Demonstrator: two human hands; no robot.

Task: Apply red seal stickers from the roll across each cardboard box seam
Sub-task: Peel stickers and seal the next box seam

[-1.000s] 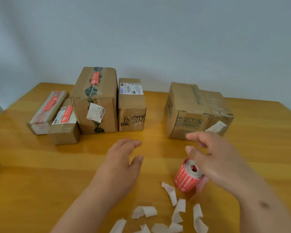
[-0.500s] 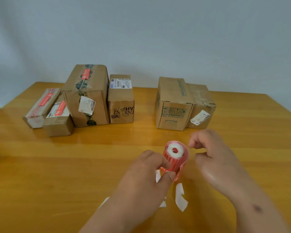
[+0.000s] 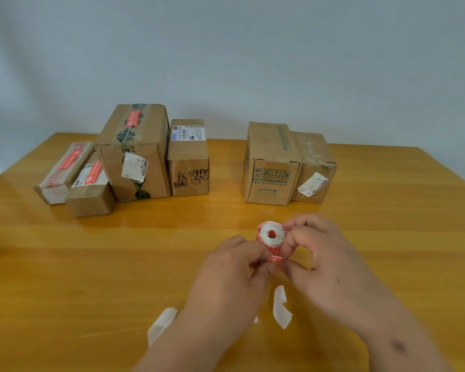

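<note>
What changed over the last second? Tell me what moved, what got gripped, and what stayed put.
The left hand, which hovered open over the table, came in and now pinches the loose end of the sticker roll. The right hand lifted the roll off the tabletop, turned its core toward the camera, and grips it. The six cardboard boxes and the backing scraps lie as before.

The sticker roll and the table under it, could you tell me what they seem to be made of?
Sticker roll: apparently glossy red printed labels wound on white paper backing, white showing at its end. Table: seemingly varnished wood, with orange grain and shiny reflections.
</note>
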